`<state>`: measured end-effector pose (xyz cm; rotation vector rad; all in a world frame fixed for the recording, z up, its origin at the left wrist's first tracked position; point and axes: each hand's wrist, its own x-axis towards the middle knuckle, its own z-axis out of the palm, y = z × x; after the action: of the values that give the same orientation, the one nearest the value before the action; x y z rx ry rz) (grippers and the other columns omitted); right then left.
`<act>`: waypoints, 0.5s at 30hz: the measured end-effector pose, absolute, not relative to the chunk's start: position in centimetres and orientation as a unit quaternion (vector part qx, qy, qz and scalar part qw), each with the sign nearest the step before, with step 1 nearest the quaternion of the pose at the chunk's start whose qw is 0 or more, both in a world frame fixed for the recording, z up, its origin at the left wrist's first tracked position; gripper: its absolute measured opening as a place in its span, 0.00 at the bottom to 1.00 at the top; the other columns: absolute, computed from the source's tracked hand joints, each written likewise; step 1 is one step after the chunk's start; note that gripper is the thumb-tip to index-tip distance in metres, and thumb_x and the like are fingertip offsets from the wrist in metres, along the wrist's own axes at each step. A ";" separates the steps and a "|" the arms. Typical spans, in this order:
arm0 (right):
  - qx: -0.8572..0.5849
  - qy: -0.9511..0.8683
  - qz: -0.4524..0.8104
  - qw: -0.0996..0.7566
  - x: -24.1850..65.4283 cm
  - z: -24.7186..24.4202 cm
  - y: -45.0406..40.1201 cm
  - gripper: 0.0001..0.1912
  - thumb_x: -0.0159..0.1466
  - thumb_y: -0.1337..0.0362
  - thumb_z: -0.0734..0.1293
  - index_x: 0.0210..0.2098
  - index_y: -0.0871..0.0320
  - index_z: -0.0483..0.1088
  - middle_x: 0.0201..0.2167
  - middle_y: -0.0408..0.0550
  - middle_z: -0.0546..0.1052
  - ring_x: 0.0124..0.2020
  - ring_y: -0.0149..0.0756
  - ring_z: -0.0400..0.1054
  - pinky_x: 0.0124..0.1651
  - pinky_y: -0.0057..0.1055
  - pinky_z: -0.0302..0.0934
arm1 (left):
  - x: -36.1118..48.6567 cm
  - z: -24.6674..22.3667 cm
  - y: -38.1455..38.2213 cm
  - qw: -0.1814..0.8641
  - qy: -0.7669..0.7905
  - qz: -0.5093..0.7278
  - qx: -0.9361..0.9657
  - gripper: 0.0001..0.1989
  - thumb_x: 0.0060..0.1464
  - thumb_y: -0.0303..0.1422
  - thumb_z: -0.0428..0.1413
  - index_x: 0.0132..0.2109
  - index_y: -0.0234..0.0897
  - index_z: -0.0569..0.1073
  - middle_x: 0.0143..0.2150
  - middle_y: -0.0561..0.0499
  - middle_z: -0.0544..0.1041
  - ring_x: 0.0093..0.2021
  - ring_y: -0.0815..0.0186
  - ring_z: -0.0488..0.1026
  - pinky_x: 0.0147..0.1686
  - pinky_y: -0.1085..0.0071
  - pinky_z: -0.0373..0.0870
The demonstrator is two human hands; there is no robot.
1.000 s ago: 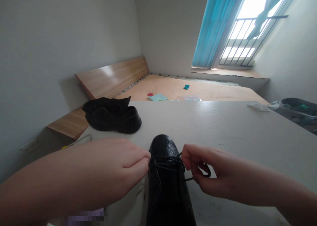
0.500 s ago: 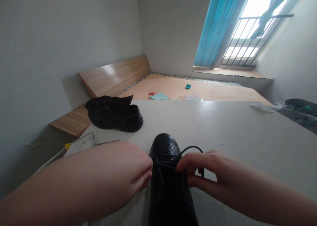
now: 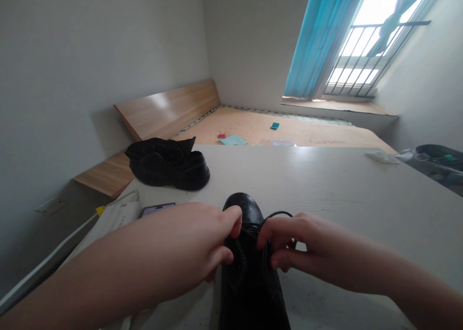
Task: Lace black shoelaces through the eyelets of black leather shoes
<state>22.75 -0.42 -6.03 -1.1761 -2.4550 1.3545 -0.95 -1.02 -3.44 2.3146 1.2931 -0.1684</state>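
Touching the lower-centre black leather shoe (image 3: 252, 279), left hand (image 3: 212, 234) and right hand (image 3: 307, 232) hid whether fingers pinched the thin black lace (image 3: 279, 213), apparently part-threaded.

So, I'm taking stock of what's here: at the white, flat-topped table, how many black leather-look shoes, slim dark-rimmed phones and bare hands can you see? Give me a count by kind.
Black leather-look shoes: 2
Bare hands: 2
Slim dark-rimmed phone, partly hidden by an arm: 1
Total: 5
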 end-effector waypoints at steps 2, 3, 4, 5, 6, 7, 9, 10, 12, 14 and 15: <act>-0.378 -0.771 0.510 0.056 22.6 -6.6 0.0 0.06 0.64 0.64 0.67 0.41 0.56 0.72 0.27 0.41 0.76 0.29 0.31 0.69 0.34 0.27 0.61 | -0.9 -3.1 -0.6 0.299 0.447 -0.079 0.839 0.08 0.58 0.34 0.52 0.44 0.48 0.72 0.30 0.56 0.79 0.28 0.64 0.73 0.24 0.71 0.55; -0.374 -0.750 0.541 0.062 22.6 -6.9 0.2 0.07 0.64 0.62 0.68 0.40 0.57 0.72 0.26 0.41 0.76 0.29 0.31 0.69 0.34 0.27 0.62 | -0.8 -2.8 -0.4 0.334 0.431 -0.094 0.833 0.09 0.57 0.33 0.52 0.43 0.48 0.73 0.30 0.57 0.80 0.30 0.65 0.74 0.24 0.72 0.56; -0.373 -0.731 0.566 0.070 22.5 -7.2 0.3 0.08 0.63 0.61 0.68 0.40 0.57 0.72 0.25 0.41 0.75 0.28 0.31 0.69 0.34 0.28 0.62 | -0.8 -2.6 -0.2 0.363 0.416 -0.107 0.827 0.09 0.57 0.31 0.52 0.42 0.48 0.74 0.30 0.58 0.80 0.31 0.65 0.75 0.25 0.73 0.57; -0.378 -0.717 0.581 0.078 22.4 -7.4 0.3 0.10 0.62 0.59 0.69 0.39 0.58 0.72 0.24 0.42 0.74 0.27 0.31 0.69 0.34 0.28 0.62 | -0.7 -2.4 0.0 0.384 0.406 -0.116 0.821 0.09 0.56 0.30 0.52 0.40 0.48 0.75 0.31 0.59 0.81 0.32 0.66 0.75 0.25 0.73 0.57; -0.388 -0.709 0.582 0.085 22.2 -7.6 0.1 0.11 0.62 0.57 0.69 0.37 0.58 0.73 0.23 0.42 0.74 0.27 0.31 0.68 0.33 0.28 0.61 | -0.6 -2.3 0.1 0.396 0.402 -0.120 0.817 0.08 0.55 0.30 0.53 0.39 0.47 0.75 0.32 0.59 0.82 0.33 0.66 0.75 0.26 0.74 0.58; -0.403 -0.712 0.568 0.090 22.1 -7.6 -0.2 0.12 0.62 0.55 0.69 0.36 0.58 0.73 0.23 0.42 0.73 0.26 0.32 0.67 0.32 0.28 0.60 | -0.6 -2.1 0.2 0.397 0.404 -0.120 0.815 0.08 0.55 0.29 0.53 0.38 0.47 0.75 0.32 0.59 0.82 0.34 0.66 0.75 0.26 0.74 0.58; -0.440 -0.742 0.495 0.103 21.6 -7.3 -1.2 0.13 0.60 0.53 0.70 0.35 0.57 0.74 0.23 0.42 0.73 0.25 0.32 0.65 0.29 0.27 0.57 | -0.6 -2.0 0.1 0.370 0.423 -0.111 0.820 0.07 0.54 0.31 0.54 0.37 0.46 0.76 0.33 0.58 0.81 0.33 0.66 0.75 0.25 0.73 0.57; -0.458 -0.762 0.445 0.112 21.4 -7.1 -1.8 0.12 0.58 0.54 0.71 0.35 0.56 0.74 0.24 0.42 0.73 0.25 0.32 0.65 0.28 0.27 0.55 | -0.6 -1.9 0.0 0.353 0.432 -0.111 0.822 0.05 0.54 0.33 0.56 0.36 0.46 0.77 0.33 0.57 0.80 0.32 0.66 0.74 0.24 0.73 0.57; -0.479 -0.794 0.351 0.131 20.9 -6.6 -3.2 0.09 0.55 0.59 0.72 0.34 0.55 0.73 0.25 0.41 0.74 0.26 0.32 0.65 0.28 0.27 0.55 | -0.5 -1.9 -0.3 0.327 0.451 -0.117 0.822 0.07 0.52 0.42 0.59 0.36 0.46 0.78 0.34 0.55 0.79 0.31 0.65 0.73 0.23 0.72 0.56; -0.485 -0.813 0.289 0.144 20.6 -6.3 -4.2 0.07 0.55 0.68 0.68 0.34 0.55 0.71 0.26 0.40 0.75 0.27 0.32 0.67 0.30 0.27 0.57 | -0.5 -2.0 -0.8 0.317 0.462 -0.116 0.820 0.12 0.52 0.48 0.59 0.36 0.47 0.77 0.33 0.56 0.78 0.29 0.64 0.72 0.23 0.71 0.56; -0.483 -0.819 0.271 0.147 20.6 -6.2 -4.5 0.09 0.55 0.71 0.66 0.35 0.54 0.71 0.26 0.40 0.75 0.27 0.32 0.68 0.31 0.27 0.58 | -0.5 -2.2 -1.1 0.312 0.465 -0.112 0.821 0.12 0.54 0.49 0.57 0.35 0.48 0.77 0.33 0.56 0.78 0.29 0.65 0.71 0.23 0.71 0.56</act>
<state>20.55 -4.54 -6.24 -1.3914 -2.3587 0.7787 -0.48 -1.10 -2.16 2.1658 1.2272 -0.2966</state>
